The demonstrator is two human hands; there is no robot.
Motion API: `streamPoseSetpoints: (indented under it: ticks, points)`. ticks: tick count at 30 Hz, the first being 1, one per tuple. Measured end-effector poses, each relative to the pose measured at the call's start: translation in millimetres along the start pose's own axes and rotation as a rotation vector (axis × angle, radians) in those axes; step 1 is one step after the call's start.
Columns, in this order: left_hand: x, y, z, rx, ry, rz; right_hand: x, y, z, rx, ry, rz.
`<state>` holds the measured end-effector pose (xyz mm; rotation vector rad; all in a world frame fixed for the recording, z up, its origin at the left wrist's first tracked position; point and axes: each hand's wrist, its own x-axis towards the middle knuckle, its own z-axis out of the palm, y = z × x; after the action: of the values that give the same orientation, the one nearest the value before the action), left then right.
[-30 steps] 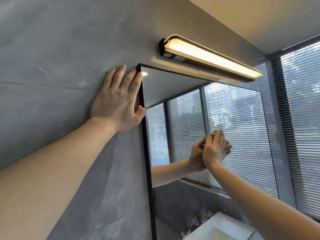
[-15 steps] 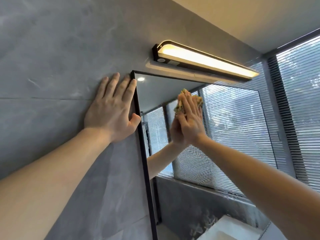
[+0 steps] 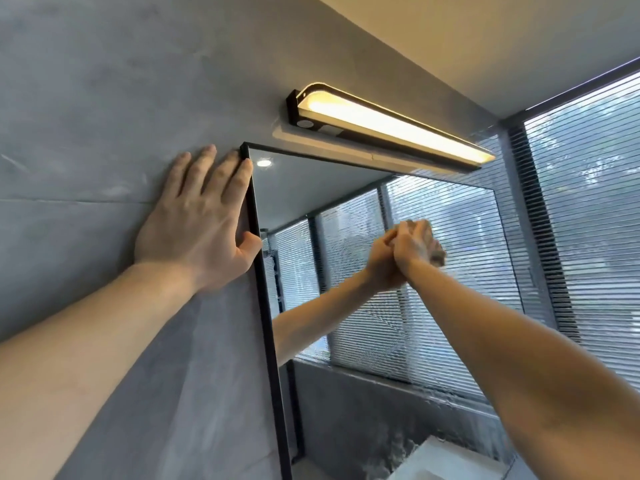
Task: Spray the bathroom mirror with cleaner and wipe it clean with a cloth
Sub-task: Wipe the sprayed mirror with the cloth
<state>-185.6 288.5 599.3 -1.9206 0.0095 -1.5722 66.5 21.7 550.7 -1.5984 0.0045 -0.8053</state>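
Observation:
The black-framed bathroom mirror (image 3: 311, 188) hangs on a grey tiled wall. My right hand (image 3: 414, 249) presses flat against the glass near the mirror's middle, blurred by motion, and meets its own reflection. Only a sliver of the cloth (image 3: 439, 257) shows past the fingers on the right; the rest is hidden under the palm. Streaky wet marks run across the glass below and left of that hand. My left hand (image 3: 197, 230) lies flat on the wall, fingers straight, with the thumb against the mirror's left frame just below its top-left corner. No spray bottle is in view.
A lit bar lamp (image 3: 391, 128) juts from the wall just above the mirror. A window with horizontal blinds (image 3: 588, 209) fills the right side. A white basin (image 3: 446, 459) shows at the bottom edge.
My right hand with the cloth has swept from the mirror's upper left part down and to the right. My left hand has stayed flat on the wall.

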Motion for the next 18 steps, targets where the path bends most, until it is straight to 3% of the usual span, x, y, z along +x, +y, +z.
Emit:
streamPoseSetpoints:
  ticks: [5,10,15,18]
  points:
    - [-2,0,-3,-0.026,0.007,0.001,-55,-83,12,0.054,-0.189,-0.461]
    - [-2,1,-2,-0.016,-0.013,-0.008,-107,-98,35,0.080,-0.296,-0.794]
    - [-3,-1,1,-0.012,-0.004,-0.004,-82,-81,35,0.006,-0.150,-0.834]
    - [-2,0,0,0.000,0.002,-0.004,-36,-62,25,-0.008,-0.051,-0.707]
